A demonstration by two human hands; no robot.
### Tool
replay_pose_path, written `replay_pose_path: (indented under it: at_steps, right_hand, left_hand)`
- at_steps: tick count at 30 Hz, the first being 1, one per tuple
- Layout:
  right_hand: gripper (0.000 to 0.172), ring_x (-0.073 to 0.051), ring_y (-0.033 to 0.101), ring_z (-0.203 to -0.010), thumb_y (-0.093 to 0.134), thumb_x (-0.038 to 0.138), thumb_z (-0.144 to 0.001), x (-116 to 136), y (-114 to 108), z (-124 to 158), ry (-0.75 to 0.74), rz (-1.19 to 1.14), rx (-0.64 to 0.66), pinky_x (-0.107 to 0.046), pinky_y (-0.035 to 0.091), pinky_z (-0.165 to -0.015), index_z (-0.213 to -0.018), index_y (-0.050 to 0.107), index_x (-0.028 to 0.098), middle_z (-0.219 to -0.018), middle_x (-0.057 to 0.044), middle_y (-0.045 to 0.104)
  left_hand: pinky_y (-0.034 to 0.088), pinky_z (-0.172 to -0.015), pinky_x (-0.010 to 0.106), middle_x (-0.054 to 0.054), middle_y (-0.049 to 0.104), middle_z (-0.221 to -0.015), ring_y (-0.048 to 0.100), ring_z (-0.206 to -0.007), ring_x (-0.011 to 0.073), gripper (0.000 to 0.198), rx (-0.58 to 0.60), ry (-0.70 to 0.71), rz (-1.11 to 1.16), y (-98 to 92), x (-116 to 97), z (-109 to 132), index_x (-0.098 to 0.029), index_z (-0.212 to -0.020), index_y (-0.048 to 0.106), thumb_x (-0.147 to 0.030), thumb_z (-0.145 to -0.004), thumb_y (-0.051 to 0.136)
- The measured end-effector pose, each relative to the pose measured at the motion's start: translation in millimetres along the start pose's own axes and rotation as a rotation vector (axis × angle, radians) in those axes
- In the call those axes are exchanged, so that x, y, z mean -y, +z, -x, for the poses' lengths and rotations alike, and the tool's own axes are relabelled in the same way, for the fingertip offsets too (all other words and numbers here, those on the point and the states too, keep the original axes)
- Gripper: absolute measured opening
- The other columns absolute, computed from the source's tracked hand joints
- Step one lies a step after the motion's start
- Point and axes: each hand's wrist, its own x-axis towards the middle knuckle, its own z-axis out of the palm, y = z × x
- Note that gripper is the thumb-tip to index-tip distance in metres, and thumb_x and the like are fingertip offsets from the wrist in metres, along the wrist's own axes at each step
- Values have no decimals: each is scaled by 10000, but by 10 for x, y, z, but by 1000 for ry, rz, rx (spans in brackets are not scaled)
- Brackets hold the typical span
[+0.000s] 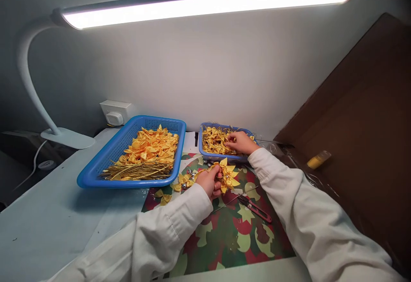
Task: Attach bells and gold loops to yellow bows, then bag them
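My left hand (pixel 210 181) is closed around a bunch of gold ribbon bows (pixel 228 175), whose pointed ends fan out past the fingertips. More loose bows (pixel 164 197) and small silvery bells (pixel 192 173) lie just left of that hand. Over the small blue basket (pixel 201 145), my right hand (pixel 243 142) has its thumb and fingers pinched together against the pile of gold bows with wire ties (pixel 214 139). What sits between those fingertips is too small to make out. Thread snips (pixel 255 209) with dark red handles rest on the camouflage-patterned mat, beside a thin rod (pixel 236 198).
A larger blue basket (pixel 84 180) at the left holds gold bows and a bundle of gold wire ties (pixel 138 170). The lamp (pixel 208 5) stretches overhead, its base (pixel 69 138) at the far left. A brown panel (pixel 362 123) stands to the right. The patterned mat (pixel 221 247) covers the table's middle.
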Motion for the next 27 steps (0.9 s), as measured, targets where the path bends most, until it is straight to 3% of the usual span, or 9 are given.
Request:
replay_pose_path:
  at_steps: [5,12,18,23,27]
  right_hand:
    - [69,-113,483,-564,616,124,-658,84,-85,-12,30,-26,27,-225,333,-557,-591,623,141,-583,-5,599]
    - [172,-126,528,-630,538,273,-759,130,-527,144,43,-165,-13,-250,430,-614,-800,634,136,-777,-47,661]
    - [227,-176,585,-804,569,321,-775,233,-884,526,-33,-277,45,-298,485,-704,-918,600,147,-908,-78,637]
    - [236,-152,611,-806,514,208,-835,459,-1015,916,-127,-330,254,-275,502,-703,-1069,526,182,-939,-52,629]
    - [270,-130,618,-777,480,87,-820,654,-834,996,-241,-340,456,-239,491,-669,-1064,544,181,-888,-31,645]
  left_hand:
    - [101,-329,147,-90,393,-523,218,-289,-15,283,-2,12,8,5,-9,12,-153,-627,426,-258,-882,491]
    - [102,-333,142,-86,379,-509,231,-308,-13,330,-3,42,-1,-24,3,-32,-152,-597,436,-333,-797,626]
    - [120,-332,134,-97,336,-452,248,-314,-3,333,1,87,-31,-45,-13,-45,-153,-606,471,-377,-767,657]
    - [136,-340,140,-103,337,-409,244,-317,5,278,31,121,-80,-43,-11,-47,-148,-628,513,-338,-731,688]
    - [147,-353,150,-84,362,-360,285,-325,21,268,92,120,-155,-36,58,-40,-130,-596,552,-302,-660,747]
